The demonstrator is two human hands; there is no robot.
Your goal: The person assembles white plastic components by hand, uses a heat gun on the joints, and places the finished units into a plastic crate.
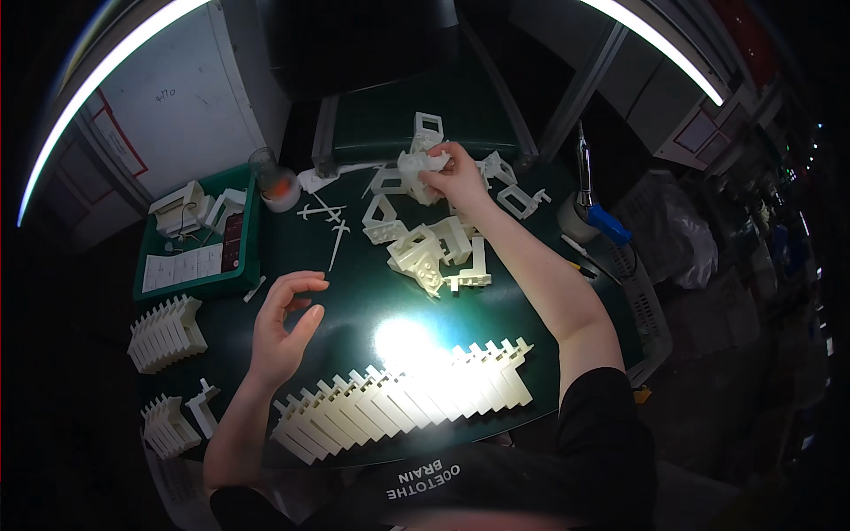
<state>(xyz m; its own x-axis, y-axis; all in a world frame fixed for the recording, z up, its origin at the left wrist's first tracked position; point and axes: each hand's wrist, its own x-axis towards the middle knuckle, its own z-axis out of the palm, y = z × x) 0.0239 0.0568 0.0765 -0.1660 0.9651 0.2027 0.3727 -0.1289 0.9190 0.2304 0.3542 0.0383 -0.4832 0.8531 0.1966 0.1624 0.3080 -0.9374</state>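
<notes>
My right hand (459, 183) reaches to the far middle of the green table, its fingers pinched round a white plastic part (420, 168) at the top of a loose heap. Around and below it lie more white plastic frames (427, 252), jumbled at different angles. My left hand (289, 329) hovers over the table at the left, thumb and fingers curved apart with nothing between them. Thin white plastic sprues (337, 241) lie beyond its fingertips. Along the near edge, a long slanted row of matching white parts (354, 409) leans piece against piece under a bright glare.
At the left stands a green tray (257, 257) with white housings and a paper label. Two smaller stacks of white parts (168, 334) sit below it. A clear jar (280, 188) stands behind. A blue-handled tool (609, 223) and a pen-like stick (580, 248) are at the right.
</notes>
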